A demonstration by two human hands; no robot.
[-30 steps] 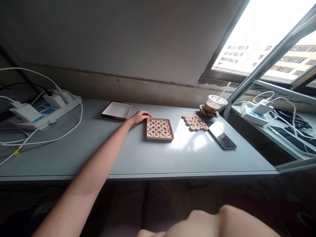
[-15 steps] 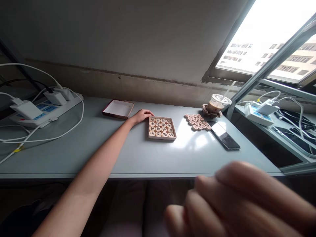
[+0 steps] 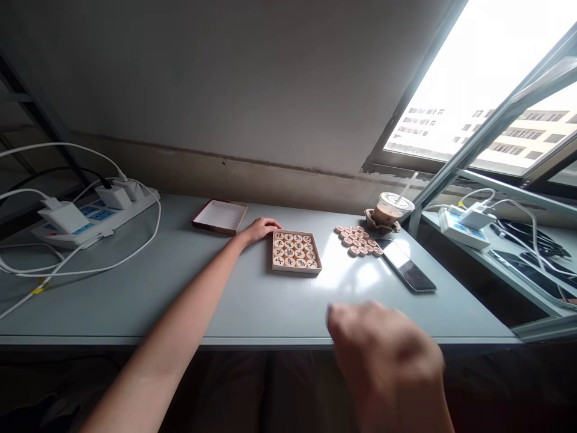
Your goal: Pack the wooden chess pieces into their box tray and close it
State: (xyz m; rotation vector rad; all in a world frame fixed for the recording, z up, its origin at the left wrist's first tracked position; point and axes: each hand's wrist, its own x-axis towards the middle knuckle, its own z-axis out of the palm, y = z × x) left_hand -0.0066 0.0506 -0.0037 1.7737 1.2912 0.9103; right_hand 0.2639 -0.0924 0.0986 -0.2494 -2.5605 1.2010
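A shallow open box [image 3: 297, 271] on the desk holds round wooden Chinese chess pieces [image 3: 290, 253] with dark characters, lying in rows. At its far left corner, my left hand [image 3: 261, 228] has its fingers closed around the edge, though the fingertips are partly hidden. My right hand [image 3: 383, 349] hangs in the air in front of the desk's near edge, close to the camera. Motion smears its fingers, so what they hold, if anything, does not show. More Chinese chess pieces [image 3: 357, 240], marked in red, lie in a flat cluster right of the box.
Behind the left hand lies a box lid [image 3: 219, 216], inside up. A phone [image 3: 408, 269] and an iced drink cup [image 3: 387, 210] in a carton holder stand near the loose pieces. Power strips with cables [image 3: 97, 219] sit at the left, others on the right shelf [image 3: 464, 225].
My right hand has turned and moved up and away from the camera, toward the desk edge. The view has tilted slightly upward. My left hand and the box stay together in place.
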